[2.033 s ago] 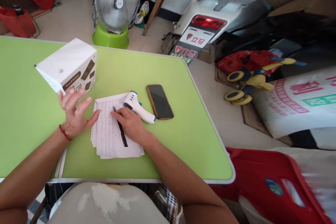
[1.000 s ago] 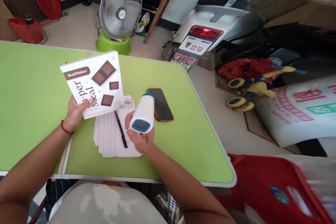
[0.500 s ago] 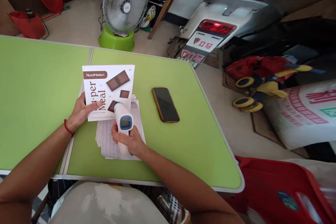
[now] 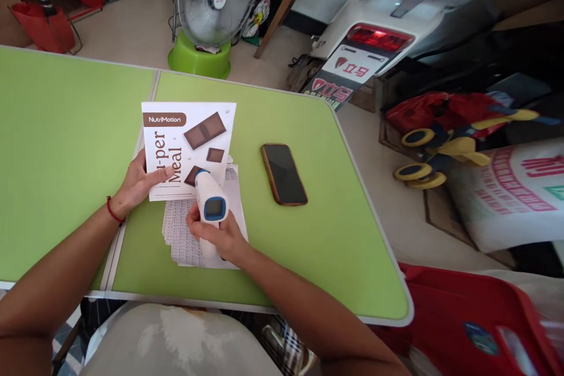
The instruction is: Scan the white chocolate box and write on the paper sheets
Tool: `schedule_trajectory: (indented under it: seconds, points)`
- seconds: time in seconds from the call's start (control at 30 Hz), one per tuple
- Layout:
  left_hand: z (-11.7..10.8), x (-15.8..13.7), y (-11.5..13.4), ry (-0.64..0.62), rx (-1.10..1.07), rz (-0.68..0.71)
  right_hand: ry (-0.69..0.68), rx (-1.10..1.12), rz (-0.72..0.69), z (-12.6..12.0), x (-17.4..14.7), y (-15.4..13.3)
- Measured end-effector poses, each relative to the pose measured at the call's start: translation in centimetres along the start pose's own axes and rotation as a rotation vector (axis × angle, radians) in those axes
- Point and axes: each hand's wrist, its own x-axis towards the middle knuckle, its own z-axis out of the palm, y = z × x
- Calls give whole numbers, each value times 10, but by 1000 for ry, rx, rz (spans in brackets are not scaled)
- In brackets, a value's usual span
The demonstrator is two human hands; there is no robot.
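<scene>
My left hand (image 4: 140, 181) grips the lower left edge of a white NutriMotion box (image 4: 207, 107) printed with brown chocolate pieces, its thumb across the front. The box is raised above the table and tilted up toward me. My right hand (image 4: 222, 238) is wrapped round the handle of a white infrared thermometer (image 4: 202, 189) with a blue-rimmed grey screen. Its front end points at the lower part of the box; whether they touch I cannot tell. Beneath both lies a fanned stack of printed papers (image 4: 178, 235). A dark phone (image 4: 284, 175) in a brown case rests to the right.
The green table (image 4: 66, 158) has a pale seam running across it. Beyond its far edge a fan (image 4: 219, 0) stands on a green stool (image 4: 200, 61). A white scooter (image 4: 379, 41) is at the back right, and a red plastic chair (image 4: 453, 299) is beside the right corner.
The view has shifted slightly. The box looks a little larger and nearer, still in my left hand. My right hand keeps the thermometer pointed at it.
</scene>
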Motion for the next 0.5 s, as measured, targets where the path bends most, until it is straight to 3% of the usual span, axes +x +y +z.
schedule_trajectory:
  seconds: [0.5]
  points:
    - [-1, 1, -2, -26, 18, -3, -19, 61, 59, 4, 0, -2]
